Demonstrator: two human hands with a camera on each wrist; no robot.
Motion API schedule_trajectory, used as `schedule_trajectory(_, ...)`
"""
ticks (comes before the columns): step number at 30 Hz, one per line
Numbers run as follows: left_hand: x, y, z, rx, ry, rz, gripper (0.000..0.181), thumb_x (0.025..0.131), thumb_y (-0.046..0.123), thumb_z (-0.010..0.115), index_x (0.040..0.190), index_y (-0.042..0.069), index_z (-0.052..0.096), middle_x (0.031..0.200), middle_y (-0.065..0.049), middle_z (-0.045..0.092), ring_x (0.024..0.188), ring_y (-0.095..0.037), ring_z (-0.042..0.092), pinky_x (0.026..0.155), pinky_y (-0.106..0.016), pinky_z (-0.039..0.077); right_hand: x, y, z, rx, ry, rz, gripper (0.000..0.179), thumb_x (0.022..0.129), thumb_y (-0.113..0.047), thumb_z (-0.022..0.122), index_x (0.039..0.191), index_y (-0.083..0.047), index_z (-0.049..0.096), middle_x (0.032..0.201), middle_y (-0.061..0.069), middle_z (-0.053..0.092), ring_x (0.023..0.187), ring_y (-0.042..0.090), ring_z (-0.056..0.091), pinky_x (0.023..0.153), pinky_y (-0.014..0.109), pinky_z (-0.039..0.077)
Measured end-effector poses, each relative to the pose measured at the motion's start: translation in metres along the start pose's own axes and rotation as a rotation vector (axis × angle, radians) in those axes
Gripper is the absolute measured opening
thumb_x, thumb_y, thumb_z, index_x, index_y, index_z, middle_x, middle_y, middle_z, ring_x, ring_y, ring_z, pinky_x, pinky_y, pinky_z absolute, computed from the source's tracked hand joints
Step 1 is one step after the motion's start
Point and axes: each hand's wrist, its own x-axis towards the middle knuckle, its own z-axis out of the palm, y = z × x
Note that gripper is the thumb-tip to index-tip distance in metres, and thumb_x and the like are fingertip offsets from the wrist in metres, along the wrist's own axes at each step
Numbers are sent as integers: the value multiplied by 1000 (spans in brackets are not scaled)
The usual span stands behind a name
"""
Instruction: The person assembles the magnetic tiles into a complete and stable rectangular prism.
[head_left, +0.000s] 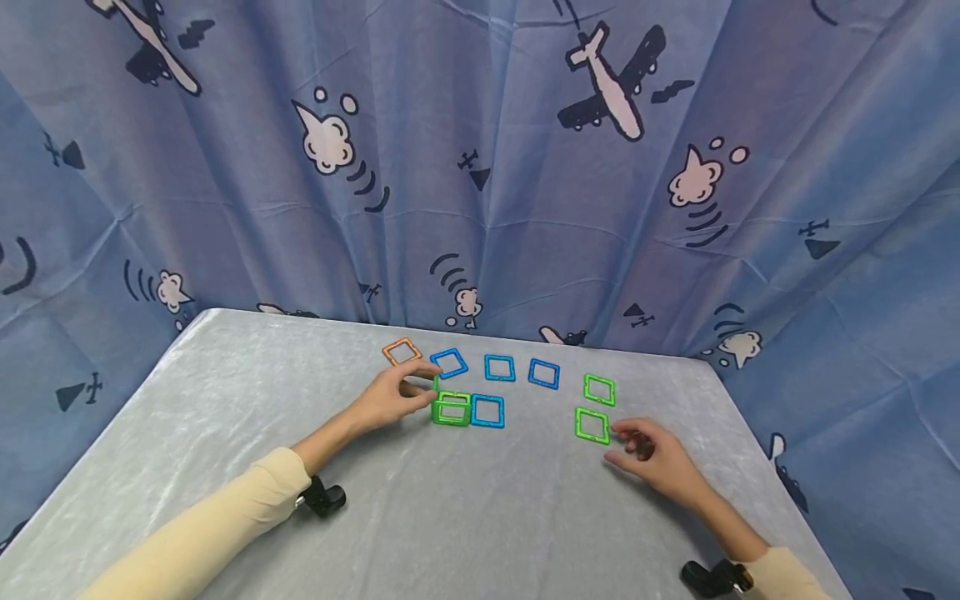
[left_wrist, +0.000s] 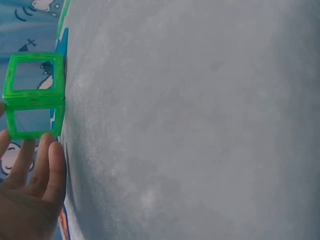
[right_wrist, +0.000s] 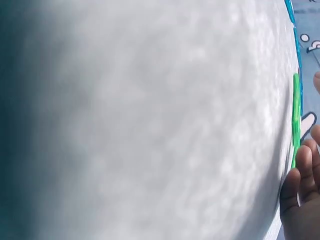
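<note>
In the head view, my left hand point(head_left: 392, 396) is at the left side of a small structure of joined green square magnetic tiles point(head_left: 452, 409). Its thumb and index finger grip an upright green tile there, seen nearly edge-on. Two green frames meet at an edge in the left wrist view, above the outstretched lower fingers point(left_wrist: 54, 172). A blue magnetic tile point(head_left: 487, 411) lies flat against the structure's right side. My right hand point(head_left: 660, 462) is beside a flat green magnetic tile point(head_left: 592, 410), thumb and fingers apart, fingertips right at its edge.
Along the back lie an orange tile point(head_left: 386, 350) and three blue tiles, among them the middle one point(head_left: 499, 357) and the right one point(head_left: 544, 362). Another green tile point(head_left: 600, 377) lies behind the one by my right hand. A patterned curtain point(head_left: 480, 167) hangs behind the grey-covered table point(head_left: 480, 517).
</note>
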Motion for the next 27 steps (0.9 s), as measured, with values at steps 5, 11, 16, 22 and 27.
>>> schedule_trajectory(5, 3, -22, 1, 2, 6, 6, 42, 99, 7, 68, 136, -6, 57, 131, -28, 59, 104, -36, 69, 81, -40, 55, 6, -4, 6, -16, -9, 31, 40, 81, -10, 88, 115, 0, 69, 101, 9, 65, 84, 24, 60, 67, 28, 52)
schedule_trajectory(11, 3, -15, 1, -9, 0, 2, 40, 98, 1, 67, 135, -7, 57, 131, -30, 58, 104, -42, 68, 84, -45, 55, 11, -6, 14, -37, -21, 35, 42, 80, -14, 90, 114, 0, 70, 101, 8, 64, 85, 23, 58, 69, 28, 51)
schedule_trajectory(16, 4, -23, 1, -10, 4, 4, 42, 98, 7, 69, 137, -5, 56, 131, -25, 60, 104, -37, 69, 83, -43, 55, 17, -8, 18, -47, -40, 48, 40, 79, -15, 90, 111, -2, 72, 100, 7, 63, 86, 22, 57, 72, 28, 49)
schedule_trajectory(22, 4, -24, 1, -11, -5, 13, 42, 99, 8, 69, 137, -5, 57, 132, -27, 59, 103, -36, 69, 82, -41, 55, 20, -4, 19, -65, -30, 26, 28, 78, -8, 90, 101, -4, 74, 92, 5, 62, 80, 20, 57, 67, 26, 49)
schedule_trajectory(27, 6, -24, 1, -9, -2, 8, 42, 99, 8, 69, 137, -5, 57, 132, -27, 59, 103, -35, 69, 80, -39, 56, 22, -3, 19, -57, -26, 0, 20, 79, -3, 88, 93, -8, 75, 85, 1, 61, 74, 15, 56, 63, 25, 48)
